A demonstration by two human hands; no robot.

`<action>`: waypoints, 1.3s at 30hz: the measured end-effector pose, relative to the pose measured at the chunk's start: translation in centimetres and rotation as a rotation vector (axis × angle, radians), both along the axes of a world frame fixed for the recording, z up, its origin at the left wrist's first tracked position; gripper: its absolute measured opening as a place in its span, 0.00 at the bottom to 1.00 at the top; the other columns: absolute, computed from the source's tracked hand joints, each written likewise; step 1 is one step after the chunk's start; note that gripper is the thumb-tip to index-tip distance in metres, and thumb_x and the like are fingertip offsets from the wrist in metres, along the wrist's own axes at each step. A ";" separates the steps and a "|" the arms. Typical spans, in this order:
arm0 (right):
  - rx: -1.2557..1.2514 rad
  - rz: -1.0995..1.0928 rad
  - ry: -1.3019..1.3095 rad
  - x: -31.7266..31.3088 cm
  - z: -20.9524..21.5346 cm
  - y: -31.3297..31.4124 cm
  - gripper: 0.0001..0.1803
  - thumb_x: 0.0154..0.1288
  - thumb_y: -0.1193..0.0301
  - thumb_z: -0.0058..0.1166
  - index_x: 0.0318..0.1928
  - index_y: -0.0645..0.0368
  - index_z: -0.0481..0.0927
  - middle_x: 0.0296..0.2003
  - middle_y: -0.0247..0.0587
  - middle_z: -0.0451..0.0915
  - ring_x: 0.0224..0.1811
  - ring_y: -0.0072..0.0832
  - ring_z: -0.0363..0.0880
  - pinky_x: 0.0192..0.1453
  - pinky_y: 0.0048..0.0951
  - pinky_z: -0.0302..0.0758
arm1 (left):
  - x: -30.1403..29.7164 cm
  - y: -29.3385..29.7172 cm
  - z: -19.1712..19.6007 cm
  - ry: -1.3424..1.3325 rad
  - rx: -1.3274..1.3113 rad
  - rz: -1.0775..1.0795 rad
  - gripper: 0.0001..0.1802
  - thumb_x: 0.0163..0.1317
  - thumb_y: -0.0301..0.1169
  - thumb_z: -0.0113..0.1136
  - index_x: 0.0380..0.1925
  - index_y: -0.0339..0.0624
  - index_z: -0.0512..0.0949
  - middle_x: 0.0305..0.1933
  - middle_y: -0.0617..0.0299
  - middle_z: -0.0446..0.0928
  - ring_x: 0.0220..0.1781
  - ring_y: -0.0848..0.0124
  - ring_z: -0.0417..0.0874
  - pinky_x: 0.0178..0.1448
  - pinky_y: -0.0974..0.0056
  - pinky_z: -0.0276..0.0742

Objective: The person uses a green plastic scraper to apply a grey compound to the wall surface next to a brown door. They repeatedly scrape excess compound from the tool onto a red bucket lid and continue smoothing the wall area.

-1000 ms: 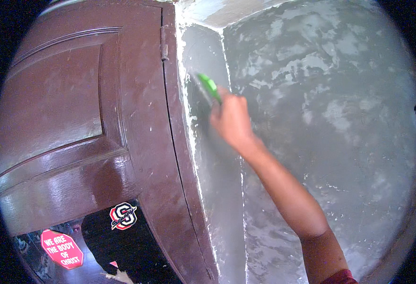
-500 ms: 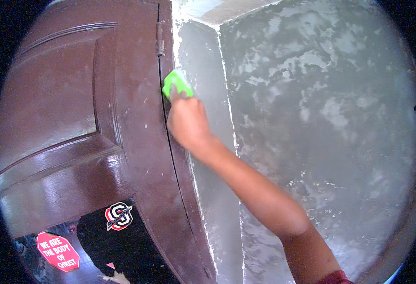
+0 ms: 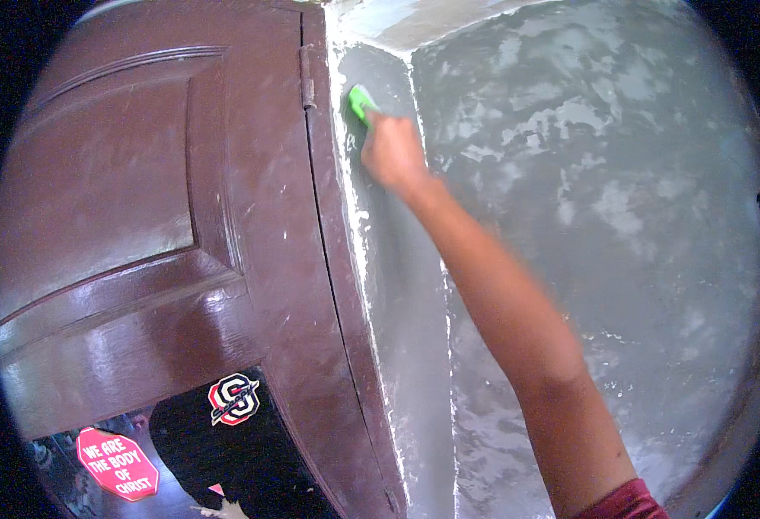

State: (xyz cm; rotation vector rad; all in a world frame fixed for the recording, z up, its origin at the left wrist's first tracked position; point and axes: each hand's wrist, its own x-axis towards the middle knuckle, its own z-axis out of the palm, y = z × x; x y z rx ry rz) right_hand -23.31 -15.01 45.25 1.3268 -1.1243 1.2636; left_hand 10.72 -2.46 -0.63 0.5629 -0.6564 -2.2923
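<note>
My right hand (image 3: 395, 152) reaches up from the lower right, its fingers closed on a small bright green putty spreader (image 3: 362, 102). The spreader shows nearly edge-on, against the upper part of the narrow grey wall strip (image 3: 406, 294) beside the door frame. Rough white filler (image 3: 360, 229) runs in a broken line where this strip meets the brown frame (image 3: 358, 346). A few white marks show on the strip just below the spreader. My left hand is out of view.
At left stands a glossy brown panelled door (image 3: 112, 182) with a hinge (image 3: 307, 78) near its top. Below are a red octagonal sticker (image 3: 118, 464) and a black panel (image 3: 224, 458) with an emblem. A patchy grey wall (image 3: 596, 242) spreads to the right, under a pale ceiling (image 3: 432, 22).
My right hand has moved up and right with the spreader, from the door frame's edge onto the grey strip. The spreader has turned more edge-on. Filler that the hand hid now shows.
</note>
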 end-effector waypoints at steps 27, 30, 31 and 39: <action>-0.119 -0.064 0.020 -1.1 6.3 -2.8 0.14 0.51 0.79 0.46 0.40 0.66 0.79 0.34 0.66 0.78 0.38 0.57 0.79 0.47 0.49 0.76 | 1.7 -0.8 -2.5 0.171 0.046 0.106 0.13 0.51 0.31 0.56 0.39 0.45 0.71 0.26 0.64 0.67 0.21 0.74 0.64 0.23 0.71 0.61; -0.045 -0.051 0.159 -0.3 0.8 -1.3 0.18 0.49 0.82 0.48 0.44 0.64 0.78 0.30 0.65 0.77 0.34 0.57 0.79 0.43 0.49 0.76 | 1.0 -1.5 -2.4 0.085 0.080 0.154 0.14 0.52 0.31 0.56 0.39 0.47 0.71 0.25 0.64 0.66 0.20 0.73 0.64 0.22 0.71 0.60; -0.053 -0.006 0.210 -0.5 -1.4 -0.4 0.18 0.50 0.82 0.49 0.44 0.63 0.77 0.29 0.64 0.77 0.33 0.57 0.78 0.42 0.49 0.76 | 0.8 -1.7 -2.2 0.037 0.095 0.165 0.14 0.52 0.31 0.56 0.40 0.47 0.71 0.25 0.65 0.65 0.20 0.73 0.64 0.21 0.71 0.60; -0.318 0.110 0.102 -3.4 0.4 3.5 0.05 0.59 0.80 0.49 0.36 0.63 0.69 0.30 0.61 0.74 0.35 0.60 0.73 0.36 0.50 0.68 | -1.4 -2.0 1.0 0.051 0.099 -0.128 0.12 0.53 0.34 0.54 0.39 0.54 0.71 0.23 0.65 0.64 0.19 0.73 0.63 0.17 0.71 0.58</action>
